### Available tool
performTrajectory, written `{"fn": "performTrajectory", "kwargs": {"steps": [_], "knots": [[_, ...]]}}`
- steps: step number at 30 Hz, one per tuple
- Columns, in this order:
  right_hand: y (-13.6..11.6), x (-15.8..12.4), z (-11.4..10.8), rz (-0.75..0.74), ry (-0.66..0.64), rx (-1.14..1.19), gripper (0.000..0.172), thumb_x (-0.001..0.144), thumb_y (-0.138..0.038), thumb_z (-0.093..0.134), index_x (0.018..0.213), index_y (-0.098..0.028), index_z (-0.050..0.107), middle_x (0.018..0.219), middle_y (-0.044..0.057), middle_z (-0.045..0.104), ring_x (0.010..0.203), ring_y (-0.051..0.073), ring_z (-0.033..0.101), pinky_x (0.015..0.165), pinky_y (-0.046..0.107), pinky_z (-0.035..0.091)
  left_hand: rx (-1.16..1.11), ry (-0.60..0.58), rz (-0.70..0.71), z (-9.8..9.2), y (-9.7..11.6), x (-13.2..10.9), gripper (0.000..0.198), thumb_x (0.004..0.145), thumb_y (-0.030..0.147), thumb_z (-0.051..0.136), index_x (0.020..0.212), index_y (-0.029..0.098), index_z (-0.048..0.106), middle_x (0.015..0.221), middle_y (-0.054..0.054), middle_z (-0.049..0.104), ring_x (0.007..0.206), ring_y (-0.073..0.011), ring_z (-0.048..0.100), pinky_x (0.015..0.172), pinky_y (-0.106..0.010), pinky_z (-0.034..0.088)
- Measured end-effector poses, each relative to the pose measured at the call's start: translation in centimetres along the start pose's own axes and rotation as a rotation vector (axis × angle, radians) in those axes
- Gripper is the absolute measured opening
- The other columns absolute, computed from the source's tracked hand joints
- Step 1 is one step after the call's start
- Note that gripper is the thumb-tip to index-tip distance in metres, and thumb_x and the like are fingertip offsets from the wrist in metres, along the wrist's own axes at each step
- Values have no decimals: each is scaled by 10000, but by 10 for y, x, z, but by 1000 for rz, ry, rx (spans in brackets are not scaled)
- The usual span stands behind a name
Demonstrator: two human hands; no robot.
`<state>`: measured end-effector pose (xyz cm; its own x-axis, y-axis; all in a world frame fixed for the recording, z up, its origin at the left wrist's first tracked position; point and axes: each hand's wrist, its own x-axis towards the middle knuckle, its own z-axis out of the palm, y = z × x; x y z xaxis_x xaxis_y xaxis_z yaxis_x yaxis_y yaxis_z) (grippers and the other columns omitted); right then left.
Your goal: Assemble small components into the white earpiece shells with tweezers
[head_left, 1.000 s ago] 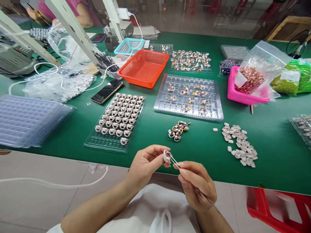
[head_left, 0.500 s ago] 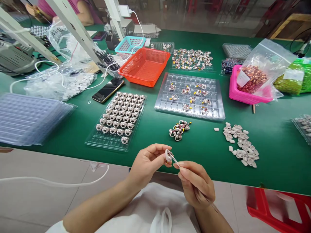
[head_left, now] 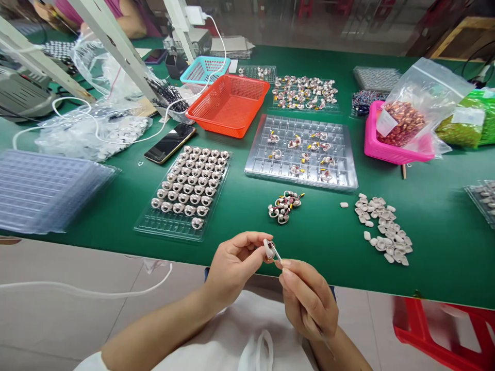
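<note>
Low in the middle of the frame, the left hand pinches a small white shell while the right hand grips tweezers at its opening, seemingly seating an insert, which calls for steady, fine pressure.
</note>
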<state>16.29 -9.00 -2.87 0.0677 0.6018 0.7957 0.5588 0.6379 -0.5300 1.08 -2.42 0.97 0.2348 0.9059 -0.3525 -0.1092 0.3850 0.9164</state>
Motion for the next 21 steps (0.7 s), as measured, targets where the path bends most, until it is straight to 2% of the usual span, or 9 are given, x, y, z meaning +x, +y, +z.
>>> {"fn": "performTrajectory", "kwargs": {"steps": [8,15,18,21], "knots": [[1,-4,-2,78,-20,53,496,884,33,598,1338,-163,626,1110,121,740,955,211,769,735,325,702,17,9,18,2,4,-1,111,782,193,754,885,152,763,721,-18,765,653,-140,713,668,-234,612],[-2,2,2,-22,-36,-83,473,910,-18,603,1364,-150,610,1023,123,769,908,225,773,730,340,707,267,69,206,1,0,0,136,791,162,723,913,160,782,781,-39,763,688,-161,720,678,-236,603],[-3,6,4,-7,-64,-94,465,903,-12,603,1352,-133,617,1013,130,761,922,222,768,747,329,696,352,81,294,-1,-1,2,156,796,141,701,917,174,794,800,-35,753,681,-149,708,669,-221,594],[-5,8,1,69,-87,-50,454,898,-19,612,1329,-163,629,1035,123,750,941,221,757,758,333,684,376,101,290,-2,-1,3,155,784,146,709,904,181,800,806,-35,753,680,-150,703,673,-223,591]]}}
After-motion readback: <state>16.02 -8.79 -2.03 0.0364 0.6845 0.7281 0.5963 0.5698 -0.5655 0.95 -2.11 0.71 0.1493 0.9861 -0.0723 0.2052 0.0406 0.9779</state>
